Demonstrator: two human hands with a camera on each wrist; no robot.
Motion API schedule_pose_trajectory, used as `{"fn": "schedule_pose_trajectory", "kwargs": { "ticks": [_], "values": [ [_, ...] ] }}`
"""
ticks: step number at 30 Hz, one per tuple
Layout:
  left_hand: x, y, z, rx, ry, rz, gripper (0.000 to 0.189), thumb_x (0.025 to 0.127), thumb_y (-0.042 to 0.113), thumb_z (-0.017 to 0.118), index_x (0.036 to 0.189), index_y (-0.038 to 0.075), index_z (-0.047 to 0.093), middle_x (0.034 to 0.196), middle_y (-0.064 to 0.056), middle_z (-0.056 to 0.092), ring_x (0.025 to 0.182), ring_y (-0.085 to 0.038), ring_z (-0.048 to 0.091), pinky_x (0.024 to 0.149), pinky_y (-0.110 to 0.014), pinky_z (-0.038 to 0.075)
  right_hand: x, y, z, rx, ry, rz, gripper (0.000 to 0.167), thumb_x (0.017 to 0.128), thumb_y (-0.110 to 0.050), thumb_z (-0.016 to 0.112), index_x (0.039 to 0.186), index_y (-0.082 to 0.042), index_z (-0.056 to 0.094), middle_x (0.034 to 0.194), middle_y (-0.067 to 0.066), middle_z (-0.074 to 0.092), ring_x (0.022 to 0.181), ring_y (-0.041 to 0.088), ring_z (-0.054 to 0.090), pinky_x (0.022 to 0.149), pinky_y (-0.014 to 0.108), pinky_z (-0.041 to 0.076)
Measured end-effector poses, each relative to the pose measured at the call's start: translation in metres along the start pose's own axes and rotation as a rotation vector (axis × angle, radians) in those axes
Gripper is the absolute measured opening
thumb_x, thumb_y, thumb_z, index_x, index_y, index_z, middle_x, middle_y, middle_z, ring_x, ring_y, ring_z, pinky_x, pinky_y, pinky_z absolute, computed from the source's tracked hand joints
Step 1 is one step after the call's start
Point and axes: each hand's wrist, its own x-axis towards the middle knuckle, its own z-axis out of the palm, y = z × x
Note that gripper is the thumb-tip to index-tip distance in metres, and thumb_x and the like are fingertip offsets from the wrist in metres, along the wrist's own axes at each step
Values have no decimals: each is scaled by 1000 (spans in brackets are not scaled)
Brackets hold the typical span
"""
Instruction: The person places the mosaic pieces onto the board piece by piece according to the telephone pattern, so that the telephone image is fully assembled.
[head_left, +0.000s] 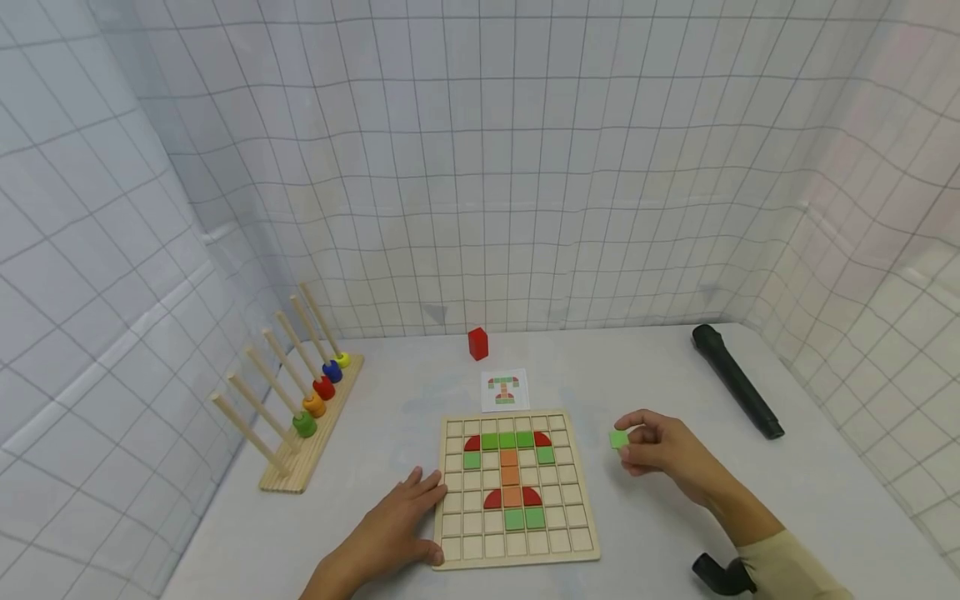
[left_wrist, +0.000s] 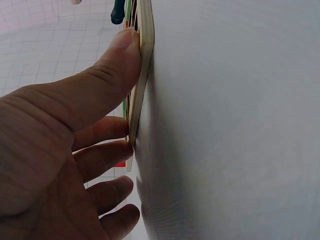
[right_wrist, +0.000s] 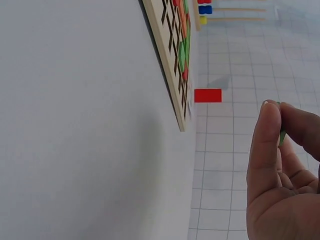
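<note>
My right hand (head_left: 671, 454) pinches a small green square tile (head_left: 618, 439) between thumb and fingertips, held above the table to the right of the board. In the right wrist view only a sliver of the green tile (right_wrist: 282, 136) shows between the fingers. A wooden grid board (head_left: 473, 547) carries green and orange squares and red quarter-round pieces in a mushroom-like pattern. My left hand (head_left: 393, 527) rests against the board's left edge, fingers spread. Its thumb (left_wrist: 117, 60) touches the board's near corner.
Behind the board lies a pattern card (head_left: 491, 404), with a red block (head_left: 477, 343) beyond it. A wooden peg stand (head_left: 300, 479) with coloured beads is at left. A black microphone-shaped object (head_left: 738, 382) and a black curved piece (head_left: 723, 575) lie at right.
</note>
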Motion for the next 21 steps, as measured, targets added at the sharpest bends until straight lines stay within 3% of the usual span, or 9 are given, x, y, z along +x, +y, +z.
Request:
{"fn": "schedule_pose_trajectory", "kwargs": {
  "ticks": [12,21],
  "values": [
    [2,-1,2,5,-4,-16,92,67,41,91,144,5,57,158,-14,45,151,-45,26,116,-66,30,9,-16,22,19,0,-68,52,90,-8,76,131,10,51,90,11,61,83,22,71,75,34,63],
    [3,1,1,-9,-13,-32,92,68,39,92,145,4,56,158,-14,44,151,-45,25,116,-66,29,25,-31,75,48,-121,-47,45,91,-6,72,129,7,54,92,10,63,83,22,69,78,36,63]
  ]
}}
